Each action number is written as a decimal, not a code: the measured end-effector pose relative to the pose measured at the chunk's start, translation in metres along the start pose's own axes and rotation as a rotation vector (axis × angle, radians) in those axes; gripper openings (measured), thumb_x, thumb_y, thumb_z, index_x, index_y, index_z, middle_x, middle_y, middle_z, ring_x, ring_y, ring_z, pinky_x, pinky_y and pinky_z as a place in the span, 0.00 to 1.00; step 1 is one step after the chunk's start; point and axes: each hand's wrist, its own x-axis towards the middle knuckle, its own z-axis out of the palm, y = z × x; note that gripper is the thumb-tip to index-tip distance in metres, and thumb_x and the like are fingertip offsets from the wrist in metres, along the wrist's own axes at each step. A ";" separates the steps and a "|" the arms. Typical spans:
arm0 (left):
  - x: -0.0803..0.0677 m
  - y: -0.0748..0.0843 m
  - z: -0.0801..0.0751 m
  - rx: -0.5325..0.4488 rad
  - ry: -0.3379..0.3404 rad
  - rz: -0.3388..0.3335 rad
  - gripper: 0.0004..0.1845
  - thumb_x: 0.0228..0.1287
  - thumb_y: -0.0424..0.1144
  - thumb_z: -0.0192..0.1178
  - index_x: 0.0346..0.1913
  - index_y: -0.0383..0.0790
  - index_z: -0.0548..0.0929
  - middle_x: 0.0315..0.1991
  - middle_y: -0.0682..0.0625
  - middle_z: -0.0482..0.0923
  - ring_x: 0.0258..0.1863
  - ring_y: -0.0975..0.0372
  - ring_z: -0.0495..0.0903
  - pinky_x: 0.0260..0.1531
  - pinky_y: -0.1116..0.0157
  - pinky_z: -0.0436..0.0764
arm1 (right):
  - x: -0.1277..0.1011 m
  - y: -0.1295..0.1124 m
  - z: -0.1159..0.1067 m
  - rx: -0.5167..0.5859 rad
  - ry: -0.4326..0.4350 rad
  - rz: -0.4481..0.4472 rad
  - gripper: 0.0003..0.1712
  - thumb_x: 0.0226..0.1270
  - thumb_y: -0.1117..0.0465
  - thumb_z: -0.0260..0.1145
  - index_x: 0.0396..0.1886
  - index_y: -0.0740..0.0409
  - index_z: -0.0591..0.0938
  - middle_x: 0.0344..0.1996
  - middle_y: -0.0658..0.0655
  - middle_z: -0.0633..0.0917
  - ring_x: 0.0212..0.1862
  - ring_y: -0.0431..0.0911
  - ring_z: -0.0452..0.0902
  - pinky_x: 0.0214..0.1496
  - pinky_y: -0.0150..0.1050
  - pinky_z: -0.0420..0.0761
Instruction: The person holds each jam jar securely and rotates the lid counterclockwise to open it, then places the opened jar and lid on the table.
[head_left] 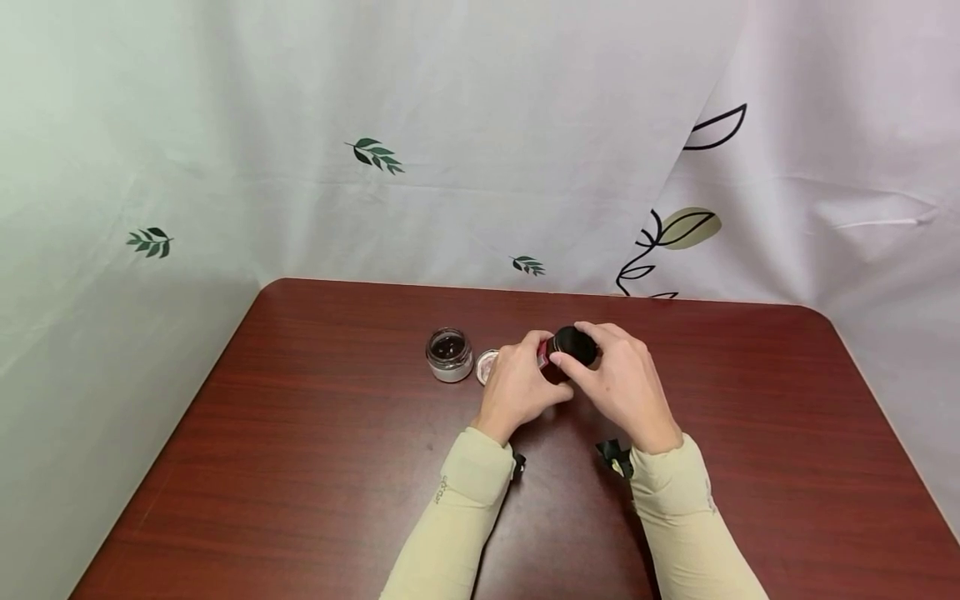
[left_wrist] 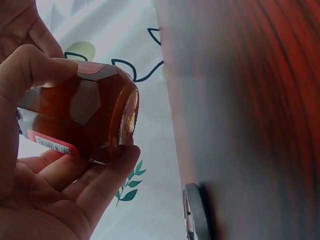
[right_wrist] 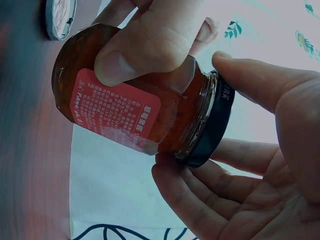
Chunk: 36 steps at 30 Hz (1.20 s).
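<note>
A jam jar (right_wrist: 117,112) with reddish-brown contents and a red printed label is held tilted above the table. My left hand (head_left: 519,383) grips its glass body, thumb on one side and fingers curled under the other, as the left wrist view shows. The black lid (right_wrist: 215,122) is on the jar's mouth. Around its rim my right hand (head_left: 624,385) has thumb and fingers. To the left on the table stands a small glass jar (head_left: 450,372) without a lid, dark inside. A loose lid (head_left: 486,363) lies beside it, inner side up, partly hidden by my left hand.
The table (head_left: 300,467) is dark reddish wood with rounded far corners. White cloth (head_left: 480,100) printed with leaves hangs behind it and along both sides.
</note>
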 end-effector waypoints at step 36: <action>0.001 0.000 0.000 -0.021 -0.005 0.008 0.32 0.40 0.43 0.76 0.53 0.41 0.81 0.32 0.55 0.81 0.29 0.64 0.79 0.31 0.69 0.77 | 0.000 0.003 -0.004 0.002 -0.030 -0.043 0.30 0.61 0.51 0.75 0.58 0.66 0.83 0.49 0.61 0.85 0.39 0.51 0.80 0.42 0.48 0.80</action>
